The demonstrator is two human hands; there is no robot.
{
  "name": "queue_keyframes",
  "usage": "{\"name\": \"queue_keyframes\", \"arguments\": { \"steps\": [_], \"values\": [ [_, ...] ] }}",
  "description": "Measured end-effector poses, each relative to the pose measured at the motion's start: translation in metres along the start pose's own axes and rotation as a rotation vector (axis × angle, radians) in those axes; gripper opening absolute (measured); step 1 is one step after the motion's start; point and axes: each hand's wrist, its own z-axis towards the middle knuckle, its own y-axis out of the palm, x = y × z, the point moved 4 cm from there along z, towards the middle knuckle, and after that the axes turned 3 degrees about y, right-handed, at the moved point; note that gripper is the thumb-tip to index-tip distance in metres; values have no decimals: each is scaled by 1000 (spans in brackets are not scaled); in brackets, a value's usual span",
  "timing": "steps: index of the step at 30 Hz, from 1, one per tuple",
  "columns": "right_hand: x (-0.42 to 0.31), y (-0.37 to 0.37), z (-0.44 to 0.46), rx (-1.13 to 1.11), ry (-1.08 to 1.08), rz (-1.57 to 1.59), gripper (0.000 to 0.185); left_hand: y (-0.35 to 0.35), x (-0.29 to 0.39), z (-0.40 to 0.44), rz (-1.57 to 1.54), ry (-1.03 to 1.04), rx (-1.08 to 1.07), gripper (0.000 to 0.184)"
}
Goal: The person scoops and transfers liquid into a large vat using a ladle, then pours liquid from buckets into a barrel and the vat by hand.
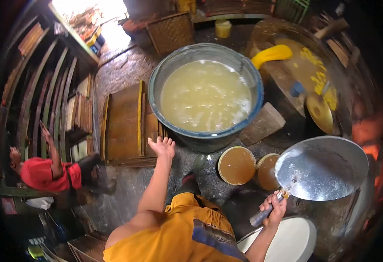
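My right hand [273, 208] is wrapped round the handle of a large round metal scoop [324, 168], whose bowl is held out over the right side. Fingers spread and palm up, my left hand [162, 147] holds nothing, just below the rim of a big blue tub [154, 107]. Cloudy yellowish liquid [206, 96] with foam at its edge fills much of the tub. Left of the scoop stand two buckets of brown liquid, one [237, 165] in full view and the other [268, 171] partly behind the scoop.
A person in red [47, 174] is at the left, beside slatted racks [47, 87]. Wooden trays [124, 124] lie left of the tub. A large vat [261, 37] with yellow pieces is at the upper right. A white round container [287, 240] stands below my right hand.
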Motion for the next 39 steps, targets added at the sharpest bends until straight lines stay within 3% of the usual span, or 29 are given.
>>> {"name": "queue_keyframes", "arguments": {
  "steps": [3, 9, 14, 17, 18, 21, 23, 25, 26, 29, 31, 32, 35, 36, 39],
  "values": [
    [0, 72, 44, 18, 76, -115, 14, 38, 38, 35, -71, 11, 8, 99],
    [15, 195, 145, -15, 195, -327, 15, 89, 49, 71, -1, 92, 93, 99],
    [37, 259, 212, -55, 288, -463, 18, 102, 52, 72, 310, 135, 418, 82],
    [54, 283, 259, -67, 302, -514, 22, 80, 39, 89, 286, 189, 325, 74],
    [61, 286, 278, -45, 267, -556, 22, 99, 49, 83, 342, 258, 254, 67],
    [85, 282, 341, 14, 67, -764, 19, 78, 49, 88, 918, 560, 126, 65],
    [97, 278, 377, 104, -50, -959, 21, 91, 59, 84, 1101, 613, 130, 64],
    [105, 279, 405, 168, -534, -1386, 28, 90, 60, 89, 1024, 615, 48, 65],
    [111, 277, 411, 242, -508, -1417, 32, 90, 61, 90, 1034, 612, 67, 66],
    [141, 273, 420, 209, -309, -1432, 34, 93, 63, 90, 1055, 604, 117, 71],
    [190, 227, 434, 26, -304, -1522, 28, 89, 60, 90, 1016, 592, 142, 73],
    [226, 190, 440, -22, -29, -1427, 26, 93, 62, 89, 1041, 607, 125, 74],
    [249, 208, 398, -96, 844, -808, 24, 104, 65, 88, 1085, 605, 103, 72],
    [253, 214, 389, -157, 914, -810, 27, 97, 58, 90, 822, 508, 96, 71],
    [257, 228, 364, -259, 1082, -738, 30, 102, 63, 88, 1059, 536, 105, 72]
  ]
}}
